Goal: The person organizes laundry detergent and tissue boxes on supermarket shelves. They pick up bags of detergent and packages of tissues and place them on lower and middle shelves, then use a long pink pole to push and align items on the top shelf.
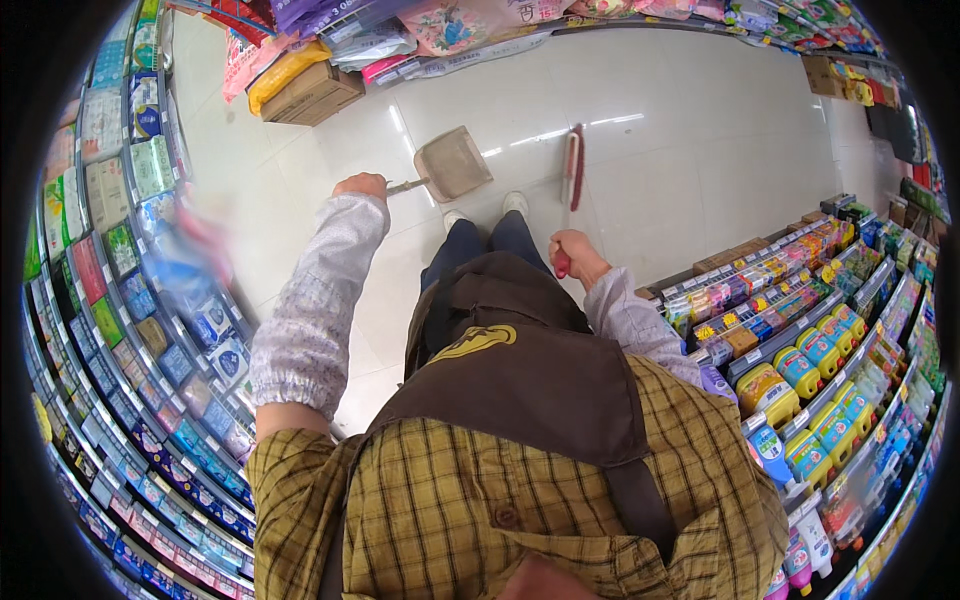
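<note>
My left hand (362,185) grips the thin handle of a long-handled dustpan (453,165). Its worn beige pan is just above or on the tiled floor, ahead of my shoes; I cannot tell whether it touches. In my right hand (574,253) is the red grip end of a broom (574,169). The broom head, with dark red bristles, is seen edge-on to the right of the dustpan, a short gap away. Most of the broom's stick is hard to make out against the pale floor.
Shelves of packaged tissue (142,247) line the left. On the right stand shelves of bottled detergent (795,375). Ahead, a cardboard box (313,94) sits under bagged goods by a display of large bags (457,30). Glossy floor tiles (675,150) reflect the ceiling lights.
</note>
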Demonstrator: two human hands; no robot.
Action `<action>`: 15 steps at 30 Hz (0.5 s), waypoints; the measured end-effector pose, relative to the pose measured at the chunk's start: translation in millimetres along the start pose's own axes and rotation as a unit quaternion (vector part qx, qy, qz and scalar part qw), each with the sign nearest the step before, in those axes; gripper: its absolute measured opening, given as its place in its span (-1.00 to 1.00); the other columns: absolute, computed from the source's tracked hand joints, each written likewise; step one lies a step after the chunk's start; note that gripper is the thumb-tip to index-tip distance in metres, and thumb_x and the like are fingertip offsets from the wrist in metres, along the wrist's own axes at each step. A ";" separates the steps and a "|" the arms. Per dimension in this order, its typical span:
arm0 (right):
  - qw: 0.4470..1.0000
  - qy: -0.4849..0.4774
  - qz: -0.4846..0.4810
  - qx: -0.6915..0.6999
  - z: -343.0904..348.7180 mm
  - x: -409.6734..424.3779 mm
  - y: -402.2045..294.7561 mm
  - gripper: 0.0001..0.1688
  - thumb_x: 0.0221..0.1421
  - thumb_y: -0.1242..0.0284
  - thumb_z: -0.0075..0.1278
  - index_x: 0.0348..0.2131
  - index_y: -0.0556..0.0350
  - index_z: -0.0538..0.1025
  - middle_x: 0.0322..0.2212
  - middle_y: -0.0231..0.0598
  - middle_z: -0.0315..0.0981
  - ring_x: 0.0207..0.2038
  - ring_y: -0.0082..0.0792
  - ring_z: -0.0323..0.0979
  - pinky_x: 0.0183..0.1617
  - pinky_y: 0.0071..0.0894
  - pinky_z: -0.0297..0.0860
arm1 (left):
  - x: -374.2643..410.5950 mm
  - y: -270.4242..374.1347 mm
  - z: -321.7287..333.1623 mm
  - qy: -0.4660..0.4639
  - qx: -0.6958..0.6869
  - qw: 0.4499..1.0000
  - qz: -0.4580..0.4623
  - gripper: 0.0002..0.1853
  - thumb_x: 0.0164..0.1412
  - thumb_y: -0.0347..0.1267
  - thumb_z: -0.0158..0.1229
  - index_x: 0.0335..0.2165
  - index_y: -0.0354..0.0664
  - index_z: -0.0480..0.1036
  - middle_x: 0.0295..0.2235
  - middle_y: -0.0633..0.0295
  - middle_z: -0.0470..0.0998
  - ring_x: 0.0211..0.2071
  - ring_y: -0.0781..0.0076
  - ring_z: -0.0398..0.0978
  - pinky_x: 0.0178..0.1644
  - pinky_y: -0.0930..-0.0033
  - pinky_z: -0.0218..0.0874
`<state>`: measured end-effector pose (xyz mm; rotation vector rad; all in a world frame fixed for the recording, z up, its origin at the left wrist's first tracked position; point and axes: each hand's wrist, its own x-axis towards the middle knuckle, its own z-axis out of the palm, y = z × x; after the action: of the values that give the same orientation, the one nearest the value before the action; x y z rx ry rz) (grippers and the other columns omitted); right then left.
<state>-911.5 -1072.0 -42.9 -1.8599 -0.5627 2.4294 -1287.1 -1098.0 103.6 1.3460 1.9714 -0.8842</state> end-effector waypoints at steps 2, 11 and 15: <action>0.997 -0.025 -0.035 -0.067 1.6 -7.7 -3.7 -0.72 0.01 0.41 -0.23 -0.70 0.04 0.20 -0.81 -0.39 0.09 -0.81 -0.49 0.07 -0.77 -0.46 0.06 | 1.8 0.3 -3.8 0.003 -0.001 1.000 -0.009 -0.77 -0.01 -0.31 0.09 -0.32 -0.12 0.46 -0.32 0.12 0.50 -0.25 0.20 0.46 -0.19 0.26 0.29; 0.977 -0.105 0.105 0.151 -86.5 -98.1 -105.0 -0.88 0.07 0.50 -0.21 -0.49 -0.06 0.17 -0.69 -0.51 0.10 -0.74 -0.76 0.02 -0.76 -0.80 -0.02 | 6.3 3.9 -5.8 0.003 -0.008 1.000 -0.014 -0.78 0.01 -0.32 0.06 -0.32 -0.11 0.47 -0.31 0.13 0.50 -0.24 0.21 0.46 -0.18 0.27 0.29; 0.988 -0.021 0.020 -0.149 -90.6 -75.2 -139.2 -0.93 0.01 0.52 -0.22 -0.46 0.01 0.19 -0.71 -0.45 0.13 -0.77 -0.69 0.07 -0.77 -0.70 0.06 | 14.8 2.9 -2.7 -0.004 0.011 1.000 -0.020 -0.76 0.01 -0.32 0.06 -0.28 -0.07 0.45 -0.29 0.19 0.50 -0.23 0.24 0.45 -0.18 0.28 0.30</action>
<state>-831.7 -936.1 48.9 -1.9414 -0.9478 2.5329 -1289.2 -1086.9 93.3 1.3178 1.9942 -0.9322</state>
